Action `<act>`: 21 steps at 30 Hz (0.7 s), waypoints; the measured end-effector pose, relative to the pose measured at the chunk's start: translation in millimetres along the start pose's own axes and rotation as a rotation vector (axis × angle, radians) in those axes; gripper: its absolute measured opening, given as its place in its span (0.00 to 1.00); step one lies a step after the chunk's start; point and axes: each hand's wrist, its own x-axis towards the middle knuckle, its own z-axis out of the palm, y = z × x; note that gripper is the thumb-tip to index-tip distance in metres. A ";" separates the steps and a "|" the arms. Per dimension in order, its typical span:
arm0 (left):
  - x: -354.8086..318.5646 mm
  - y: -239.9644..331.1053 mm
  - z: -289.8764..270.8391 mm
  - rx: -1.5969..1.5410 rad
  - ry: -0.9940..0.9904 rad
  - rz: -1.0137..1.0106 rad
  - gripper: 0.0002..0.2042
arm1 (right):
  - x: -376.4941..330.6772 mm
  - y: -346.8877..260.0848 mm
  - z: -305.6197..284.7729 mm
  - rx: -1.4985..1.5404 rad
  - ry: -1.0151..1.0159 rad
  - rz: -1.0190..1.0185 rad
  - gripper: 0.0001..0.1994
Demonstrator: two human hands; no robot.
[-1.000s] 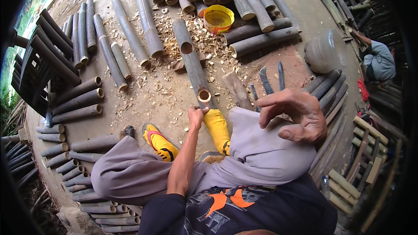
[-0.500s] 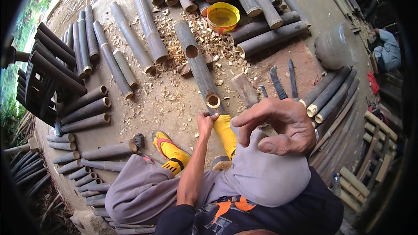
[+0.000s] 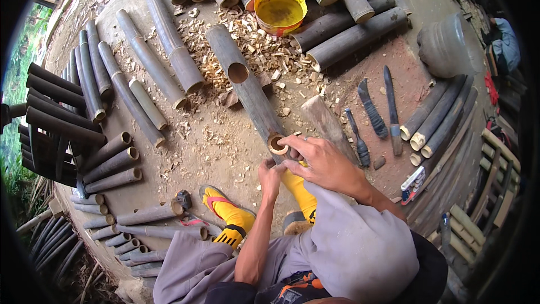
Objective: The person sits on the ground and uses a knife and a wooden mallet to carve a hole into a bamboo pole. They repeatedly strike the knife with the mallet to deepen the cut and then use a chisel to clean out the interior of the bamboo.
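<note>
Bamboo pole (image 3: 247,87) lies on the ground straight out in front, its near cut end just under both hands, a hole cut in its side further up. Right hand (image 3: 320,160) sits on that end, fingers curled over the rim, touching more than gripping as far as I can tell. Left hand (image 3: 271,175) is bunched up just below it; can't tell if it's pinching anything. I'd say brace the pole with the yellow-socked feet (image 3: 264,208) so it doesn't roll, and keep fingertips off the raw edge. Knives (image 3: 382,107) lie well off to the right, chips (image 3: 253,45) beyond.
</note>
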 end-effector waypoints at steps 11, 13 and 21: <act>-6.1 31.3 5.1 0.142 0.041 -0.018 0.22 | 18.8 60.0 -0.1 -0.166 0.005 0.195 0.19; 1.9 19.3 0.3 0.134 0.032 -0.014 0.22 | 23.3 67.1 -4.5 -0.204 0.006 0.196 0.18; 13.8 12.2 -8.1 0.052 -0.069 -0.080 0.24 | 61.0 64.8 10.4 -0.239 -0.158 0.241 0.19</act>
